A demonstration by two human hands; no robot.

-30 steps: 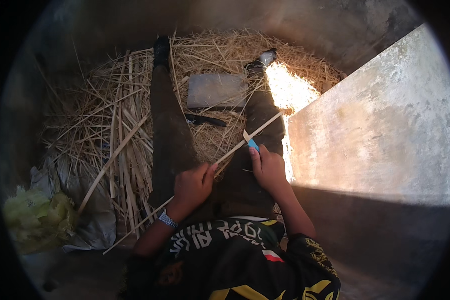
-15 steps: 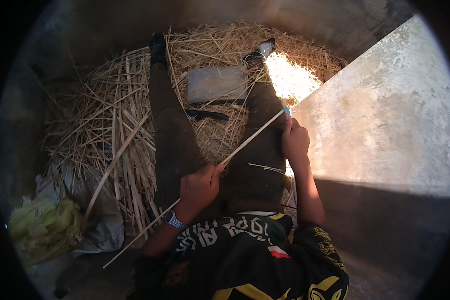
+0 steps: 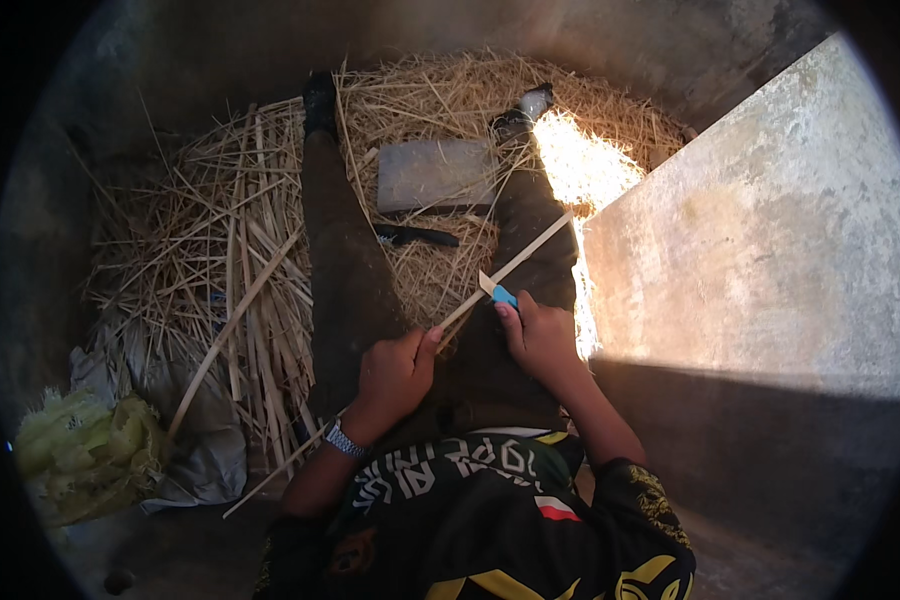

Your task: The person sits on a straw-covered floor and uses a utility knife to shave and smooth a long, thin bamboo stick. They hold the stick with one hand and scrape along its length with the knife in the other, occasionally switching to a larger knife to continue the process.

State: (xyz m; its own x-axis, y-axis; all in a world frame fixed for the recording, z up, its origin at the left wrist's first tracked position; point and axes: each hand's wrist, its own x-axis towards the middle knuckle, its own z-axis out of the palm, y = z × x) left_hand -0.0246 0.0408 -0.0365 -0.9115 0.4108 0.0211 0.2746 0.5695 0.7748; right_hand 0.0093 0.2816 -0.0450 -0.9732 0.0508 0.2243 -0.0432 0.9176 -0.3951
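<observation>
A long, thin bamboo strip [image 3: 535, 246] slants across my lap, from below my left wrist up to my right thigh. My left hand [image 3: 394, 372] is closed around its middle, thumb along it. In my closed right hand [image 3: 545, 338] is a blue utility knife [image 3: 504, 295]; its blade crosses the strip a short way beyond my left hand and appears to touch it. Between my outstretched legs, a black-handled tool [image 3: 418, 236] lies on the shavings, its kind not clear. A grey rectangular block [image 3: 436, 172] sits farther off.
Loose bamboo strips [image 3: 240, 270] are heaped left of my legs, with thin shavings [image 3: 440, 90] spread around my feet. Yellowish netting [image 3: 90, 455] and a grey sheet [image 3: 205, 470] lie at the near left. A concrete wall [image 3: 750, 220] rises close on the right.
My right hand and the knife have come down and left along the strip, from its far end to nearer my left hand. The left hand has barely moved.
</observation>
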